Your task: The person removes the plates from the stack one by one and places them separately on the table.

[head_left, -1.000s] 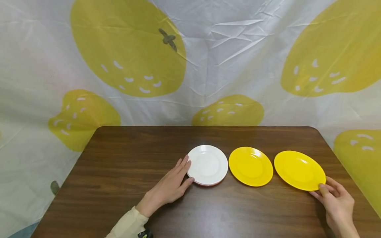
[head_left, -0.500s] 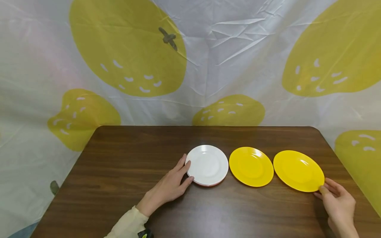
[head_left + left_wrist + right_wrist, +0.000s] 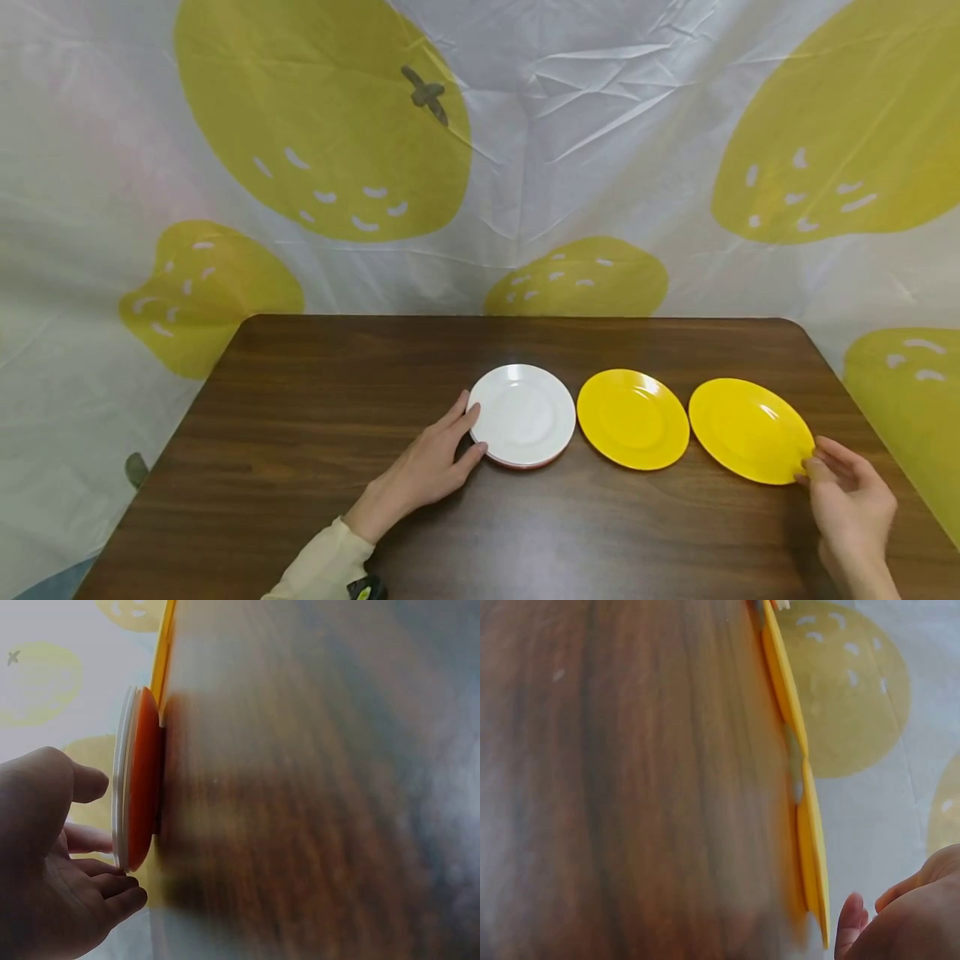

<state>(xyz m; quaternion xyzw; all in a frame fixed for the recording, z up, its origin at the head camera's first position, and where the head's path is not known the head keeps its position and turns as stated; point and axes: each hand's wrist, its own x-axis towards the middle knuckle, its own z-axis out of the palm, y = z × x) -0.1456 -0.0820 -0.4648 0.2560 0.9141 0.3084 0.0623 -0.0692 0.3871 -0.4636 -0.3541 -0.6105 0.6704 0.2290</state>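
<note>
In the head view, my left hand [image 3: 423, 465] rests its fingertips against the left rim of a white plate [image 3: 522, 415]. That plate tops a stack, and the left wrist view shows an orange plate [image 3: 145, 780] beneath it. The thumb there stands apart from the rim. Over at the right, my right hand [image 3: 851, 504] has its fingertips right at the near rim of a yellow plate [image 3: 750, 429]. In the right wrist view, a small gap shows between those fingers and the plate's edge. A second yellow plate [image 3: 632, 419] lies between the two.
All the plates lie in a row across a dark wooden table [image 3: 570, 533]. Behind its far edge hangs a pale cloth [image 3: 585, 167] printed with large yellow fruit. The table's right edge runs close past my right hand.
My right hand has loosened its pinch on the right yellow plate, which has shifted slightly left. The left hand's fingers have moved slightly at the stack's rim.
</note>
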